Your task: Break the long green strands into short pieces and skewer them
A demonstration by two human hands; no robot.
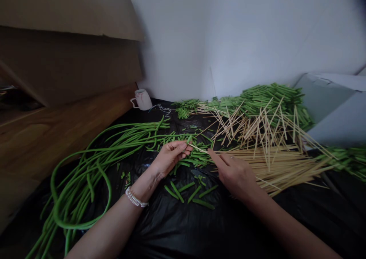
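Observation:
My left hand (174, 156) pinches a short piece of green bean (189, 138) between thumb and fingers. In my right hand (233, 171) is a thin wooden skewer (200, 149), its far end reaching the bean piece; whether it has gone in I cannot tell. Cut bean pieces (197, 159) lie heaped under and between the hands, with several loose ones (194, 194) nearer me. To the right of my right hand lies a thick bundle of bare skewers (274, 161). Long uncut beans (82, 182) curl beside my left forearm.
Skewers loaded with bean pieces (271, 100) are piled at the back right, their sticks poking toward me. A white mug (142, 99) stands at the back left by a cardboard box (71, 60). A pale box (337, 110) stands right. Black plastic sheeting (183, 232) covers the surface.

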